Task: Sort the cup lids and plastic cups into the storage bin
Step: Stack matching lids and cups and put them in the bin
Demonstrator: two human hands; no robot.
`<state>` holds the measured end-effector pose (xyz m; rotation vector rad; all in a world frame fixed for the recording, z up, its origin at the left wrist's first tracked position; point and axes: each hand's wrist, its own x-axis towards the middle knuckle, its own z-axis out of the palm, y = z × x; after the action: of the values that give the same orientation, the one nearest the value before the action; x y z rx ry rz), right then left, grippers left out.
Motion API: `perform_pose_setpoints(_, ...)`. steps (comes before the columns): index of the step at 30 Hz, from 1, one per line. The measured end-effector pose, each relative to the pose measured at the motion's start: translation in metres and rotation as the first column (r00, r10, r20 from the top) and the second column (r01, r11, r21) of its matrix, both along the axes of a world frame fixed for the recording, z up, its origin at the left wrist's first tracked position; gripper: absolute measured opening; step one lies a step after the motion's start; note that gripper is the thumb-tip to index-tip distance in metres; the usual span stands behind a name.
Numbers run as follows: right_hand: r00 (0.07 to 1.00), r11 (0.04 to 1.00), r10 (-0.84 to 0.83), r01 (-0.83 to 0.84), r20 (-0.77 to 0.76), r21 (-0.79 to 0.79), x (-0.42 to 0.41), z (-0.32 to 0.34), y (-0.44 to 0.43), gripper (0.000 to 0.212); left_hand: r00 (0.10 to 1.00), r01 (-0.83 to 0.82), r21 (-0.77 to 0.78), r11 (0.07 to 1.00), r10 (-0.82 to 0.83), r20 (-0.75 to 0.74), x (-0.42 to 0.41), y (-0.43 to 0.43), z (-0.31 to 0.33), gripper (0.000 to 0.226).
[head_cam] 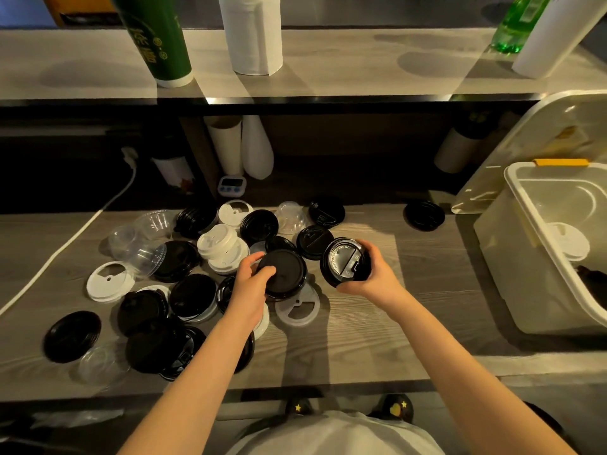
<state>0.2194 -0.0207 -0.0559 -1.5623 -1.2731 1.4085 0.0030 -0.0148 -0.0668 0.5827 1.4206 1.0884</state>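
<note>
Between lid pile point(184, 257) and storage bin point(525, 205), bare counter point(427, 290); left hand point(251, 285) pinches flat lid point(285, 270), right hand point(374, 277) clasps domed lid point(343, 261).

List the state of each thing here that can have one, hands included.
left hand, grips a flat black lid.
right hand, holds a black sip lid, tilted.
storage bin, open, with a white lid inside.
bin cover, off, propped up behind the bin.
clear cups, loose on the counter, not yet binned.
</note>
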Motion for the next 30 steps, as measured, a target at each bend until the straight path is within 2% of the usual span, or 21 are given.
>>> perform_pose_setpoints(3, 0.997, 0.997, -0.047, 0.043, 0.059, 0.065, 0.010, 0.011, -0.004, 0.083, 0.994, 0.054, 0.092, 0.994, -0.044, -0.103, 0.004, 0.003, 0.013, 0.023)
perform_pose_setpoints(8, 0.950, 0.969, -0.165, 0.106, 0.264, 0.224, 0.046, 0.039, -0.016, 0.090, 0.962, 0.201, 0.233, 0.951, -0.148, -0.228, 0.041, 0.015, 0.042, 0.024)
perform_pose_setpoints(13, 0.924, 0.923, -0.324, 0.261, 0.205, 0.283, 0.100, 0.065, -0.037, 0.095, 0.924, 0.344, 0.341, 0.875, -0.249, -0.292, 0.108, 0.032, 0.074, 0.024)
perform_pose_setpoints(16, 0.898, 0.879, -0.410, 0.343, 0.159, 0.330, 0.137, 0.080, -0.050, 0.092, 0.891, 0.422, 0.409, 0.809, -0.288, -0.351, 0.155, 0.039, 0.092, 0.019)
perform_pose_setpoints(19, 0.857, 0.843, -0.484, 0.401, 0.179, 0.360, 0.181, 0.097, -0.061, 0.083, 0.863, 0.483, 0.431, 0.762, -0.328, -0.385, 0.204, 0.044, 0.104, 0.022)
perform_pose_setpoints(25, 0.704, 0.793, -0.608, 0.515, 0.366, 0.325, 0.279, 0.108, -0.068, 0.085, 0.783, 0.594, 0.445, 0.670, -0.357, -0.508, 0.288, 0.049, 0.115, 0.029)
perform_pose_setpoints(28, 0.651, 0.829, -0.549, 0.504, 0.525, 0.241, 0.324, 0.099, -0.058, 0.090, 0.746, 0.624, 0.426, 0.654, -0.337, -0.575, 0.318, 0.052, 0.115, 0.029)
perform_pose_setpoints(30, 0.636, 0.882, -0.449, 0.428, 0.628, 0.197, 0.343, 0.090, -0.047, 0.088, 0.723, 0.635, 0.415, 0.651, -0.314, -0.615, 0.332, 0.055, 0.115, 0.028)
